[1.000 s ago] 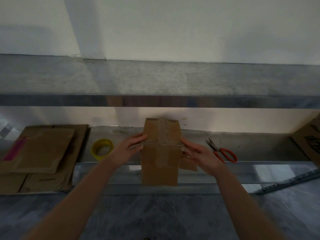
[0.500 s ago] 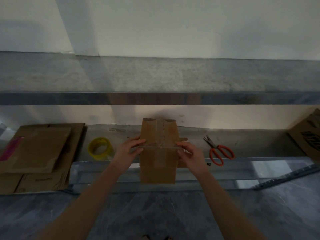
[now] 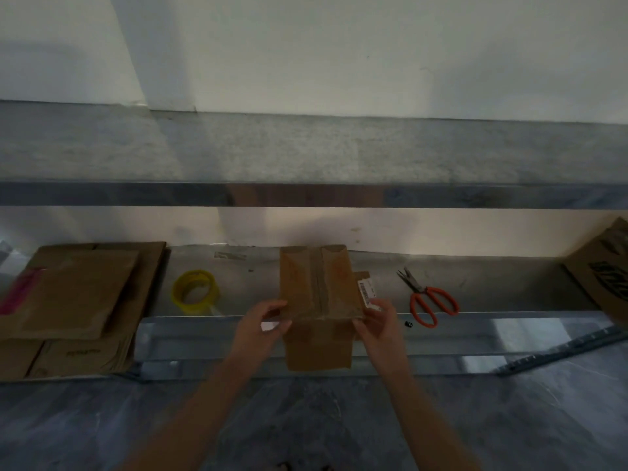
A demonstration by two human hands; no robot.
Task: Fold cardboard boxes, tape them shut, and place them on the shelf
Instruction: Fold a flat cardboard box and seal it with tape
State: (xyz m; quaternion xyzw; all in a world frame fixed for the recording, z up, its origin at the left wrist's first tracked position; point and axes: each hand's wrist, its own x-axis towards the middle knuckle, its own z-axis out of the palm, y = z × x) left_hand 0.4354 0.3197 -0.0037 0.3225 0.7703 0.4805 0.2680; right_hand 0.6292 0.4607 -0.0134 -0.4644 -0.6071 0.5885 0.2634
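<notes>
Front edge of the lower shelf [image 3: 475, 283]: box [image 3: 317, 287] has tipped toward me showing its taped seam, left hand [image 3: 263, 326] and right hand [image 3: 380, 322] each gripping a near corner, so looks sealed and ready to shelve.

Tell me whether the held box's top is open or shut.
Shut: flaps of the cardboard box lie flat, a tape strip running along their seam.

One wide-angle view is taken from head height, directed forward and down, close to the shelf [image 3: 475, 290], which is met square-on. The left hand [image 3: 261, 326] and right hand [image 3: 379, 326] are admitted from 6 o'clock, the cardboard box [image 3: 319, 287] is centred, and the wall [image 3: 339, 56] is framed at 12 o'clock.
</notes>
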